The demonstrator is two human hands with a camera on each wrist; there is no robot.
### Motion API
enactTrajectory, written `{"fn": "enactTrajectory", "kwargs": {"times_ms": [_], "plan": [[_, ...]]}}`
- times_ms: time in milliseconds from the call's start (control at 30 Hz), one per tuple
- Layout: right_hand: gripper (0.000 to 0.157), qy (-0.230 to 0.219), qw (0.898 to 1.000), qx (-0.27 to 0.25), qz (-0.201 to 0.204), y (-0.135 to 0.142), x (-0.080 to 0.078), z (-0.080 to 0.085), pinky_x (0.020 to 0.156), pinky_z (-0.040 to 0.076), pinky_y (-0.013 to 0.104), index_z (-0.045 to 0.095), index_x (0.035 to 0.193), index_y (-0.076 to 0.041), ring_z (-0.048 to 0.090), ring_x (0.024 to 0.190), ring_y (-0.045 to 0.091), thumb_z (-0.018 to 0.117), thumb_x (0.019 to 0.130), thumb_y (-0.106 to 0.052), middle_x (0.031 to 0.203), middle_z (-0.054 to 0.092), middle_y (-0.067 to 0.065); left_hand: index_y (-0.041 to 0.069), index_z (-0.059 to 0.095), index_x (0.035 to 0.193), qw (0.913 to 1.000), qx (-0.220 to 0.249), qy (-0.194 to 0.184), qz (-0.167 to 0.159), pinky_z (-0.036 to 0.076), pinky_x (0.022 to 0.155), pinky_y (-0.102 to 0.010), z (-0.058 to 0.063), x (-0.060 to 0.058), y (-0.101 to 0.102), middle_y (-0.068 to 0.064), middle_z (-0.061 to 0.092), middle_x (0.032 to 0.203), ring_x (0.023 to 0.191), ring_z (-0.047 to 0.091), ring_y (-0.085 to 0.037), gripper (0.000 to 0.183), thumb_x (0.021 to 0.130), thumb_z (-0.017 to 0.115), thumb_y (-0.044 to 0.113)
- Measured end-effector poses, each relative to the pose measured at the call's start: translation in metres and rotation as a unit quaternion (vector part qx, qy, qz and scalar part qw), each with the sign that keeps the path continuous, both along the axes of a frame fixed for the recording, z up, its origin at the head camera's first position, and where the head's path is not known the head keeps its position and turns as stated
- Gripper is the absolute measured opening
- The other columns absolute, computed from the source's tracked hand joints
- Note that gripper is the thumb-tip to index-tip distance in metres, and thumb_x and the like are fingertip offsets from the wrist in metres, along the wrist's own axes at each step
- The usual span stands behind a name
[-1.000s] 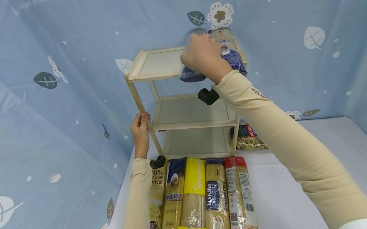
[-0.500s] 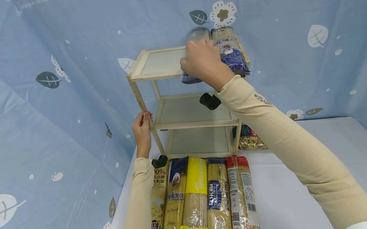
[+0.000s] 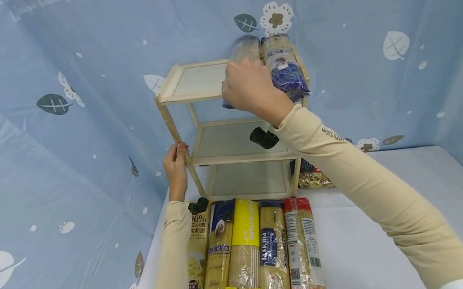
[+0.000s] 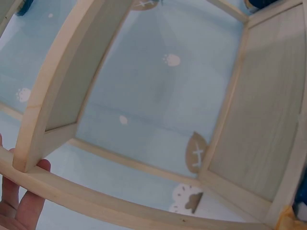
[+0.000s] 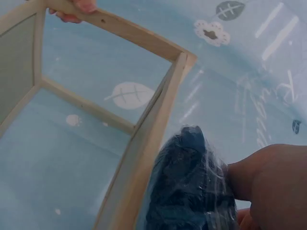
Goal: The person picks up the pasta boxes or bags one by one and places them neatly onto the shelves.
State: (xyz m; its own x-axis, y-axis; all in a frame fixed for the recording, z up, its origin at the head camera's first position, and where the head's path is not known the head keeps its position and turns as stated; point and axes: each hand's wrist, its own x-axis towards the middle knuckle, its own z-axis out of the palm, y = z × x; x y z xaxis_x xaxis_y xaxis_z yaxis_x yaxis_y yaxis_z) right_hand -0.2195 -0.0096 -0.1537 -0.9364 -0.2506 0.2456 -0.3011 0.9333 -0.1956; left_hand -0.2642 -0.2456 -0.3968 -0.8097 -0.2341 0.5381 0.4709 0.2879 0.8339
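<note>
My left hand [image 3: 176, 169] grips the left front post of a pale wooden three-tier rack [image 3: 244, 158], at the height of the middle shelf. The left wrist view shows its fingers [image 4: 29, 208] around the wooden post. On the top shelf, my right hand [image 3: 250, 85] holds a clear-wrapped pasta pack [image 3: 246, 46] with a dark blue end, covering most of it from the head view. In the right wrist view the thumb presses the side of the pack's blue end [image 5: 182, 187], close to the shelf edge. A second blue-ended pasta pack [image 3: 284, 63] lies directly to its right.
Before the rack lie several long pasta packs side by side, among them a yellow one [image 3: 244, 221] and a red-ended one [image 3: 304, 252]. Another pasta bag [image 3: 314, 180] lies behind the rack's right leg. A blue patterned curtain [image 3: 360, 47] hangs close behind.
My right hand has come slightly down and toward the shelf's front edge, uncovering more of the pack's far end. My left hand stays on the post.
</note>
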Motion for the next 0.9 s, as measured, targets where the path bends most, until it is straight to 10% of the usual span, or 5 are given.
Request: {"fn": "enactTrajectory", "kwargs": {"times_ms": [300,467,700,900], "plan": [[0.037,0.004,0.998,-0.024,0.051,0.013,0.015,0.003,0.051,0.028,0.03,0.039,0.064,-0.011,0.027,0.054,0.016,0.043,0.098,-0.026,0.058,0.028,0.001,0.0,0.064,0.1,1.0,-0.002,0.0,-0.002,0.032,0.066,-0.032,0.005,0.007,0.003,-0.024,0.058,0.094,0.069,0.04,-0.03,0.031,0.102,0.045,0.024],[0.019,0.02,0.995,-0.053,0.084,0.024,0.025,0.011,0.048,0.026,0.028,0.054,0.087,-0.006,0.028,0.051,0.014,0.047,0.096,-0.022,0.064,0.035,0.003,-0.002,0.063,0.1,0.9999,-0.013,0.0,-0.006,0.033,0.069,-0.031,0.023,0.021,0.011,-0.022,0.058,0.096,0.077,0.045,-0.035,0.029,0.102,0.044,0.021],[0.038,0.041,0.988,-0.082,0.121,0.04,0.033,0.015,0.044,0.025,0.028,0.058,0.127,-0.008,0.026,0.043,0.012,0.051,0.095,-0.026,0.059,0.044,0.004,-0.001,0.063,0.099,0.9999,-0.008,0.004,-0.007,0.033,0.067,-0.031,0.025,0.025,0.008,-0.013,0.059,0.09,0.071,0.042,-0.029,0.029,0.102,0.045,0.022],[0.035,0.071,0.981,-0.103,0.148,0.053,0.044,0.015,0.067,0.037,0.037,0.061,0.122,-0.004,0.04,0.062,0.022,0.055,0.094,-0.024,0.092,0.06,0.013,0.0,0.063,0.099,0.9999,-0.006,0.006,-0.008,0.032,0.067,-0.032,0.026,0.026,0.007,-0.025,0.057,0.093,0.072,0.04,-0.038,0.029,0.102,0.045,0.021]]}}
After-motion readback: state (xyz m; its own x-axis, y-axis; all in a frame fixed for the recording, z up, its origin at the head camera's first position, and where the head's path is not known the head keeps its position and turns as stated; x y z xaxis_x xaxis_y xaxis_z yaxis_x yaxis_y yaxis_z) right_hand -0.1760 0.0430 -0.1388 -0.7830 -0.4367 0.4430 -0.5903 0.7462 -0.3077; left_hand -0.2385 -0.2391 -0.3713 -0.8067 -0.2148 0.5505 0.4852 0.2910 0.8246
